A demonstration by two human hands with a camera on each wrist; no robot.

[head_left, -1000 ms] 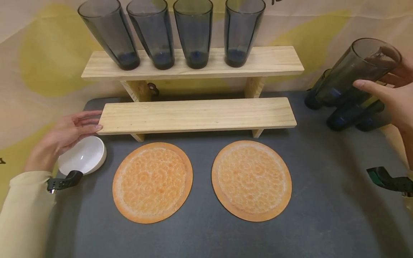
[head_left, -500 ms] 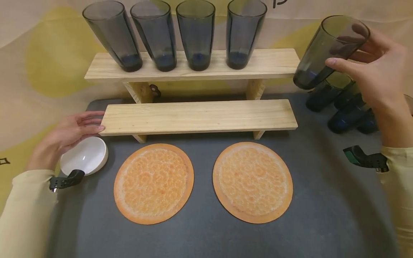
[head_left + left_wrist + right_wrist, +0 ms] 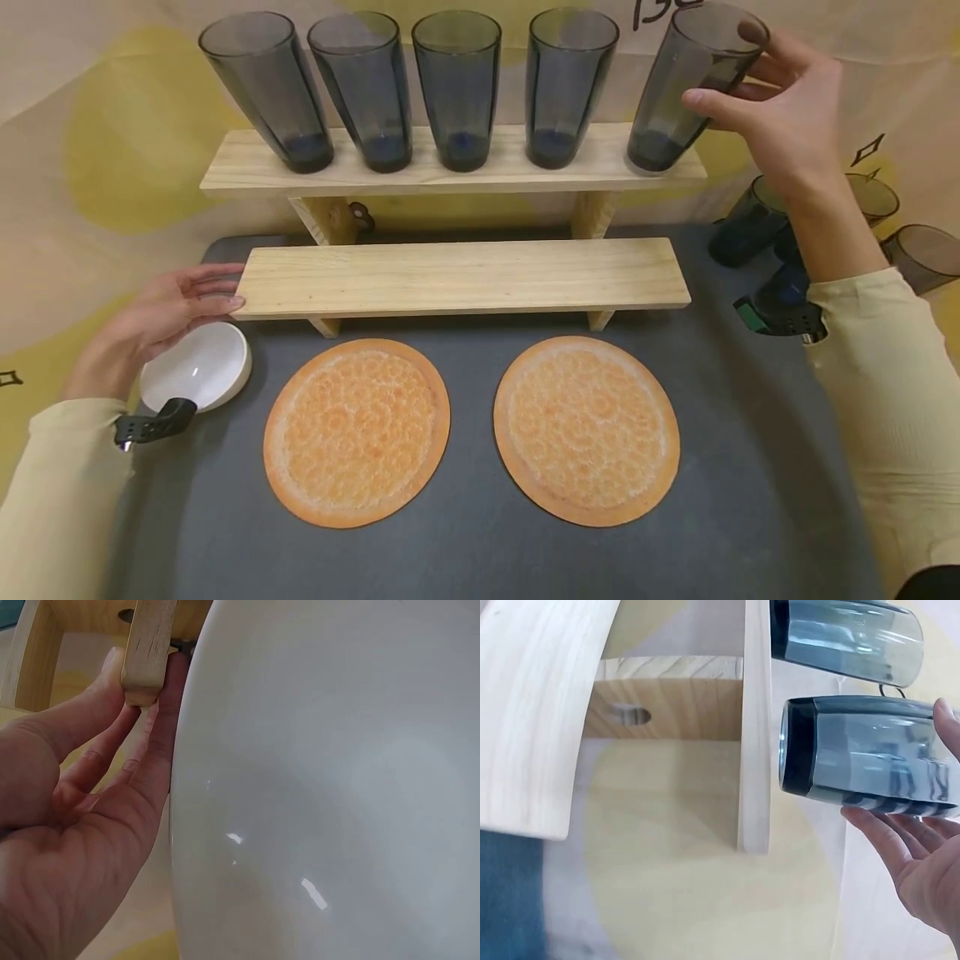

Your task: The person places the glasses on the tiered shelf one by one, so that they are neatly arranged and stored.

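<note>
Head view: R hand (image 3: 787,108) grips grey glass (image 3: 686,87) on upper shelf (image 3: 450,171); L hand (image 3: 161,321) fingers straight, touching lower shelf (image 3: 457,275).

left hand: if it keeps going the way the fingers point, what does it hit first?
The left hand points right; its fingertips already touch the end of the lower wooden shelf, so that board comes first. The white bowl sits just beside the palm, likely off that line.

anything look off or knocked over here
Only the glass in the right hand: it leans, tilted, at the top shelf's right end, while the four beside it stand upright. Nothing spilled or broken.
</note>
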